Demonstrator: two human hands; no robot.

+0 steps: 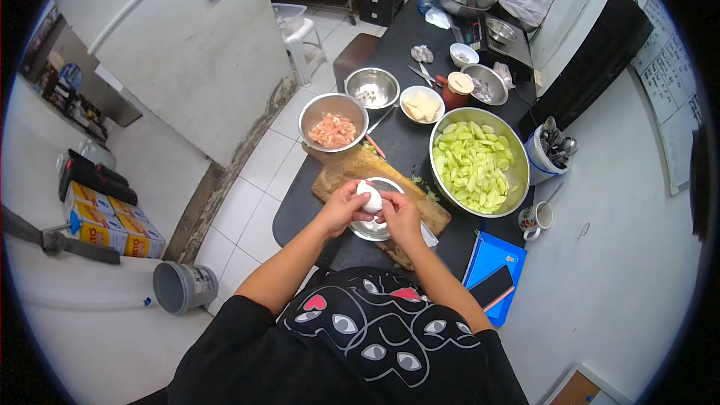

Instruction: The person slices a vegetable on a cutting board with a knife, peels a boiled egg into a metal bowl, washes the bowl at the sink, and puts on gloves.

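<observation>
Between my left hand and my right hand is a smooth white rounded thing, egg- or bulb-like; its exact kind cannot be made out. The left fingers wrap around its side, and the right fingertips pinch at its lower right. Directly beneath sits a shallow metal bowl, partly hidden by my hands, on a wooden cutting board. What looks like a blade shows at the board's right edge. Just beyond the board stands a metal bowl of pink raw meat pieces.
A large metal bowl of sliced green vegetable stands to the right. Farther back are a bowl with small white pieces, a bowl of pale slices and scissors. A mug, phone and blue folder lie right.
</observation>
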